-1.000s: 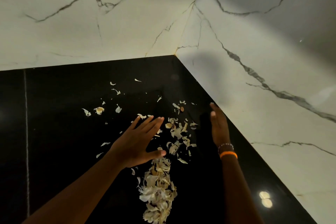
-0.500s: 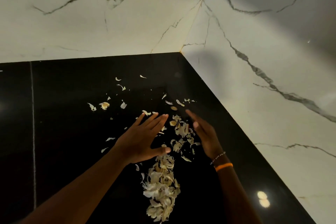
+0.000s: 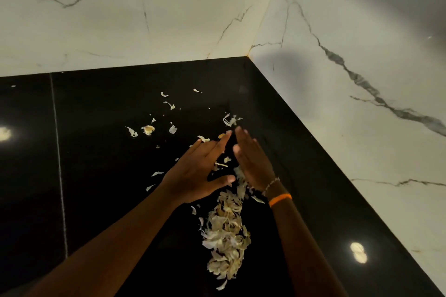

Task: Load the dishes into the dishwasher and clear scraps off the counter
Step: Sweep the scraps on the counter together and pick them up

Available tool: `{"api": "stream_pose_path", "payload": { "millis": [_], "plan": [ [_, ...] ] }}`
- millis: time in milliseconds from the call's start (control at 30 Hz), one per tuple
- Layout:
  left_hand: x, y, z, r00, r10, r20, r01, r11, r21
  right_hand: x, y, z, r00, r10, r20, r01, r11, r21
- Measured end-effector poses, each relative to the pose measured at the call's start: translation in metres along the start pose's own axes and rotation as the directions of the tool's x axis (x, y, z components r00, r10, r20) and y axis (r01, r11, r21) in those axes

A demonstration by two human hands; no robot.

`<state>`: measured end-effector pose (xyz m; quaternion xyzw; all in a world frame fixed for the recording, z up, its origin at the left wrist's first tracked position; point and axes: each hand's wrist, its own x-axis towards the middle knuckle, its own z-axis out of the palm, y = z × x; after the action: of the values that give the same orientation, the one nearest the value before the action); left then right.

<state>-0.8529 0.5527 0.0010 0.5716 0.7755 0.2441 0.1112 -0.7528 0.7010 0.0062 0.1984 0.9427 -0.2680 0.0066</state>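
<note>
Pale papery scraps, like garlic or onion skins, lie on a glossy black counter (image 3: pixel 96 176). The thickest pile of scraps (image 3: pixel 226 236) stretches toward me in the lower middle. Loose scattered flakes (image 3: pixel 148 130) sit farther back and to the left. My left hand (image 3: pixel 198 171) lies flat with straight fingers, palm down, over the scraps. My right hand (image 3: pixel 251 159) stands on its edge with straight fingers, close to the left one. A few skins show in the narrow gap between both hands. Neither hand holds anything.
White marble walls with grey veins (image 3: pixel 337 79) meet in a corner at the back right of the counter. A thin seam (image 3: pixel 58 164) runs through the counter at the left. Lamp reflections (image 3: pixel 358 252) glint on the black surface.
My right hand has swept leftward from beside the wall until it nearly meets my left hand, pushing scattered skins together. The left hand has shifted slightly.
</note>
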Motion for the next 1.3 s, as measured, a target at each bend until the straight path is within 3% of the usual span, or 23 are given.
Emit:
{"api": "stream_pose_path", "payload": {
  "millis": [67, 100, 167, 233, 300, 367, 500, 567, 600, 667, 700, 733, 800, 867, 967, 1067, 1133, 1200, 1233, 1300],
  "plan": [
    [-0.002, -0.001, -0.001, 0.992, 0.01, -0.129, -0.017, 0.999, -0.047, -0.016, -0.011, 0.0, 0.999, -0.046, -0.003, 0.042, 0.892, 0.45],
    [-0.002, -0.001, -0.002, 0.984, 0.013, -0.179, -0.022, 0.998, -0.051, -0.018, -0.01, -0.005, 0.998, -0.037, -0.05, 0.06, 0.815, 0.577],
    [-0.002, -0.003, -0.003, 0.97, 0.021, -0.244, -0.033, 0.998, -0.045, -0.005, 0.005, -0.018, 0.977, 0.089, -0.191, 0.048, 0.788, 0.614],
    [-0.003, -0.003, -0.003, 0.959, 0.014, -0.283, -0.031, 0.998, -0.055, 0.023, 0.023, -0.029, 0.934, 0.238, -0.267, -0.089, 0.878, 0.469],
    [-0.002, -0.003, -0.002, 0.951, -0.003, -0.309, -0.022, 0.997, -0.079, 0.054, 0.035, -0.032, 0.926, 0.304, -0.223, -0.288, 0.952, 0.099],
    [-0.001, -0.003, -0.001, 0.939, -0.016, -0.344, -0.015, 0.996, -0.088, 0.076, 0.031, -0.025, 0.96, 0.243, -0.137, -0.271, 0.931, -0.247],
    [0.0, -0.007, 0.001, 0.912, -0.046, -0.407, 0.01, 0.996, -0.092, 0.061, -0.006, 0.001, 0.995, -0.062, 0.084, 0.083, 0.956, -0.281],
    [0.0, -0.008, 0.001, 0.883, -0.077, -0.462, 0.038, 0.995, -0.093, 0.029, -0.017, 0.011, 0.964, -0.185, 0.193, 0.219, 0.96, -0.174],
    [0.0, -0.007, 0.001, 0.876, -0.093, -0.473, 0.052, 0.994, -0.099, 0.01, -0.021, 0.011, 0.953, -0.195, 0.231, 0.207, 0.978, -0.03],
    [-0.001, -0.006, -0.002, 0.895, -0.13, -0.427, 0.087, 0.989, -0.119, -0.031, -0.032, 0.004, 0.947, -0.179, 0.267, 0.065, 0.92, 0.385],
    [0.0, -0.006, -0.003, 0.916, -0.147, -0.373, 0.111, 0.987, -0.115, -0.049, -0.032, 0.0, 0.966, -0.145, 0.212, 0.008, 0.843, 0.538],
    [-0.001, -0.006, -0.004, 0.937, -0.154, -0.314, 0.131, 0.987, -0.092, -0.065, -0.03, -0.001, 0.994, -0.034, 0.107, -0.034, 0.813, 0.581],
    [-0.005, -0.005, -0.005, 0.971, -0.149, -0.187, 0.142, 0.989, -0.047, -0.089, -0.015, 0.0, 0.962, 0.231, -0.144, -0.138, 0.872, 0.47],
    [-0.012, 0.0, -0.002, 0.987, -0.157, -0.04, 0.153, 0.984, -0.088, -0.106, -0.008, 0.011, 0.892, 0.373, -0.256, -0.337, 0.926, 0.171],
    [-0.034, 0.02, -0.001, 0.985, -0.139, 0.102, 0.152, 0.98, -0.128, -0.104, -0.021, 0.032, 0.909, 0.343, -0.237, -0.334, 0.939, 0.078],
    [-0.061, 0.036, 0.002, 0.987, -0.108, 0.122, 0.133, 0.966, -0.223, -0.099, -0.052, 0.049, 0.96, 0.211, -0.186, -0.208, 0.977, 0.036],
    [-0.074, 0.045, -0.003, 0.964, -0.186, 0.19, 0.254, 0.858, -0.446, -0.113, -0.079, 0.055, 0.962, 0.205, -0.181, -0.132, 0.927, 0.351],
    [-0.083, 0.054, -0.013, 0.932, -0.291, 0.218, 0.348, 0.54, -0.767, -0.13, -0.093, 0.057, 0.936, 0.297, -0.191, -0.123, 0.782, 0.611],
    [-0.089, 0.056, -0.018, 0.923, -0.332, 0.193, 0.325, 0.406, -0.854, -0.14, -0.098, 0.059, 0.914, 0.333, -0.232, -0.105, 0.746, 0.657],
    [-0.103, 0.053, -0.028, 0.92, -0.381, 0.091, 0.262, 0.425, -0.866, -0.157, -0.103, 0.062, 0.866, 0.397, -0.303, -0.131, 0.766, 0.63]
  ]
}}
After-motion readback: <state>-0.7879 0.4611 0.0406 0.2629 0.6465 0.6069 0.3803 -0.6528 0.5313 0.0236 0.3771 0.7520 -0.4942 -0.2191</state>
